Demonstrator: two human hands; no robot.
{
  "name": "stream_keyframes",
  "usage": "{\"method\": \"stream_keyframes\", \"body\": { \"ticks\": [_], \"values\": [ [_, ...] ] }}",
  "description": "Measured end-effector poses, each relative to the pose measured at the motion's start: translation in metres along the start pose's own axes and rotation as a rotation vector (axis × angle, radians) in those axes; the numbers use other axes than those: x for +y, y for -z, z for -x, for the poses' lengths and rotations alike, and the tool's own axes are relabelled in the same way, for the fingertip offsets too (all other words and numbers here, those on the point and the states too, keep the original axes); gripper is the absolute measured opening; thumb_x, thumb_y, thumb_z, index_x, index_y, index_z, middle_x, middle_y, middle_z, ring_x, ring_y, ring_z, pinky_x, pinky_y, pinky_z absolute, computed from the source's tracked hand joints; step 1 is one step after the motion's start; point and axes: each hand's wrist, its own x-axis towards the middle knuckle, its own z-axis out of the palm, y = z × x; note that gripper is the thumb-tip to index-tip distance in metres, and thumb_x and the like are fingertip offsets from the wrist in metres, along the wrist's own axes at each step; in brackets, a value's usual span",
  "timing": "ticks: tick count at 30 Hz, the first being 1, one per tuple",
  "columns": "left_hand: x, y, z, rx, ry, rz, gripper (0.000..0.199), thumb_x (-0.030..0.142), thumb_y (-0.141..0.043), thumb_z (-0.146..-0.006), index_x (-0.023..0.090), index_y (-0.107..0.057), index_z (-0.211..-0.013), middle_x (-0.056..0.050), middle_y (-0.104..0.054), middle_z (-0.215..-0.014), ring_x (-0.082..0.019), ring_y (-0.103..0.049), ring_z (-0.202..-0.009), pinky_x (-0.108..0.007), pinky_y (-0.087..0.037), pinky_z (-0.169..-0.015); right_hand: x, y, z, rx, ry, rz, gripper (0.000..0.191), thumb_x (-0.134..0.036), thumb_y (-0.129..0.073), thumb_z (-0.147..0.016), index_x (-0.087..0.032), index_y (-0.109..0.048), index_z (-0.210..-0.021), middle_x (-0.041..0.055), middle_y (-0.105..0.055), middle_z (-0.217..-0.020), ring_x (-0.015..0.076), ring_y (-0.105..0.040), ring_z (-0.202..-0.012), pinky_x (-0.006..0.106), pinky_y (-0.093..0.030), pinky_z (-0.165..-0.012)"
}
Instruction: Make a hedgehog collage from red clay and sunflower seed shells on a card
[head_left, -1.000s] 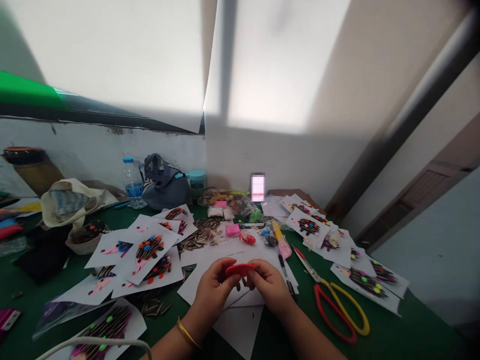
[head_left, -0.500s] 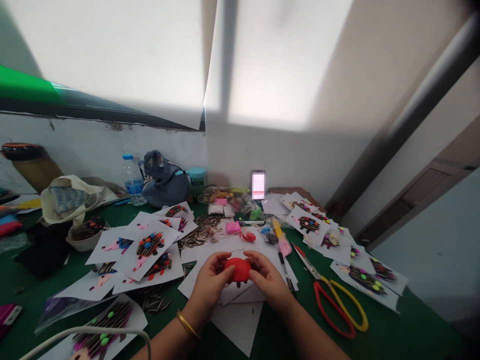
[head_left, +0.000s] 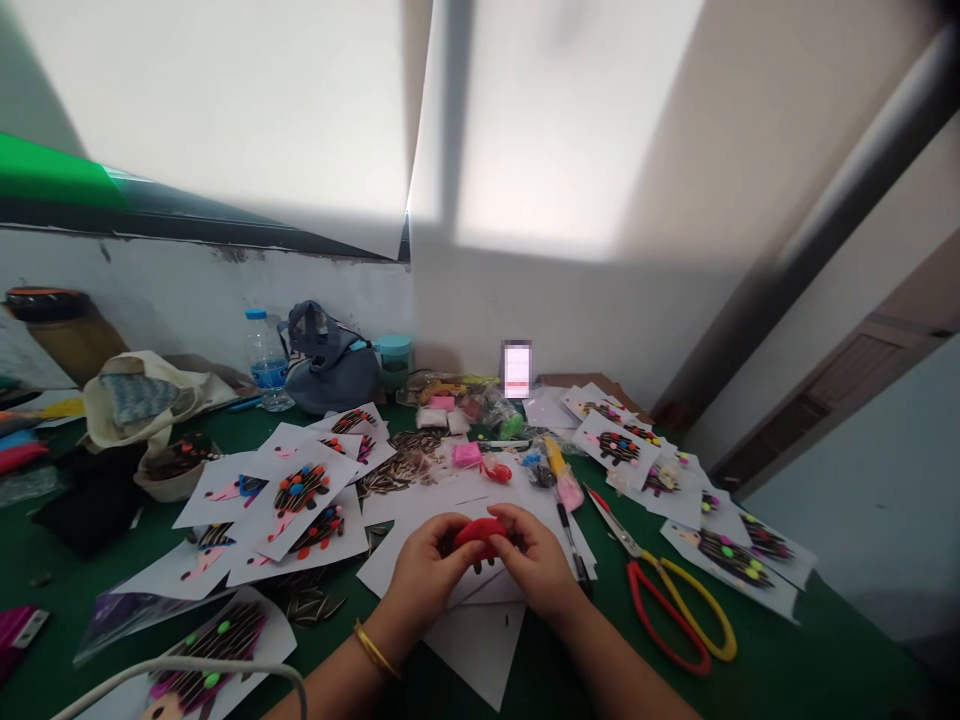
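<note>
A flattened piece of red clay (head_left: 480, 534) is pinched between both hands, low in the centre of the head view. My left hand (head_left: 435, 560) has its thumb on the near face, with the fingers behind. On the right edge, my right hand (head_left: 529, 560) grips the same piece, its thumb close to the left one. Beneath the hands lies white paper (head_left: 405, 545), where small dark marks show just under the clay. The fingertips behind the clay are hidden.
Red and yellow scissors (head_left: 645, 560) lie open at the right, beside a black pen (head_left: 574, 540). Hedgehog pictures (head_left: 300, 495) spread on both sides. Sunflower seeds (head_left: 397, 460) and pink clay (head_left: 466, 455) are ahead. A bottle (head_left: 266, 370) stands further back. A cable (head_left: 225, 662) crosses front left.
Both thumbs have moved inward over the red clay, which now looks narrower and more covered. My left hand has shifted slightly right.
</note>
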Motion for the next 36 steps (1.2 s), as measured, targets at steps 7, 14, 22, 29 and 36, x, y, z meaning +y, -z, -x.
{"method": "stream_keyframes", "body": {
  "ticks": [7,14,22,29,36],
  "values": [
    [0.003,0.006,-0.003,0.053,0.023,0.051,0.033,0.044,-0.073,-0.071,0.016,-0.072,-0.089,-0.008,-0.073,-0.084,-0.023,-0.067,-0.076,-0.031,-0.054,-0.064,-0.004,-0.002,-0.007,-0.047,-0.009,-0.048,0.025,-0.033,-0.061,-0.083,-0.019,-0.064,-0.102,0.0049,-0.067,-0.090,0.0200,-0.061,-0.078,0.032,-0.049,-0.071],
    [0.001,0.015,-0.012,0.051,0.043,0.165,0.040,0.048,-0.064,-0.079,0.016,-0.069,-0.101,-0.008,-0.072,-0.091,-0.021,-0.069,-0.079,-0.034,-0.055,-0.073,-0.011,0.010,-0.027,-0.002,0.007,-0.026,0.017,-0.034,-0.063,-0.081,-0.019,-0.060,-0.089,-0.0007,-0.060,-0.078,0.0153,-0.055,-0.071,0.026,-0.044,-0.065],
    [0.003,0.013,-0.010,-0.072,0.108,0.207,0.031,0.040,-0.076,-0.069,0.014,-0.067,-0.085,-0.002,-0.067,-0.075,-0.014,-0.061,-0.067,-0.024,-0.047,-0.059,-0.017,0.003,-0.017,-0.102,-0.017,0.010,0.030,-0.030,-0.063,-0.082,-0.021,-0.063,-0.111,0.0059,-0.067,-0.103,0.0212,-0.063,-0.091,0.034,-0.050,-0.080],
    [0.004,0.011,-0.006,-0.058,0.220,0.344,0.032,0.036,-0.076,-0.072,0.015,-0.063,-0.094,-0.004,-0.069,-0.086,-0.015,-0.065,-0.074,-0.027,-0.051,-0.069,-0.003,0.087,0.038,0.226,0.001,0.710,0.041,-0.039,-0.055,-0.087,-0.024,-0.062,-0.124,0.0117,-0.063,-0.119,0.0305,-0.059,-0.106,0.042,-0.049,-0.085],
    [0.010,0.008,-0.001,-0.113,0.316,0.535,0.041,0.023,-0.077,-0.073,0.017,-0.062,-0.111,-0.009,-0.069,-0.107,-0.018,-0.066,-0.086,-0.032,-0.052,-0.080,0.039,0.181,0.096,0.093,-0.448,1.160,0.058,-0.047,-0.044,-0.088,-0.017,-0.051,-0.137,0.0141,-0.064,-0.109,0.0283,-0.063,-0.096,0.034,-0.048,-0.078]
  ]
}}
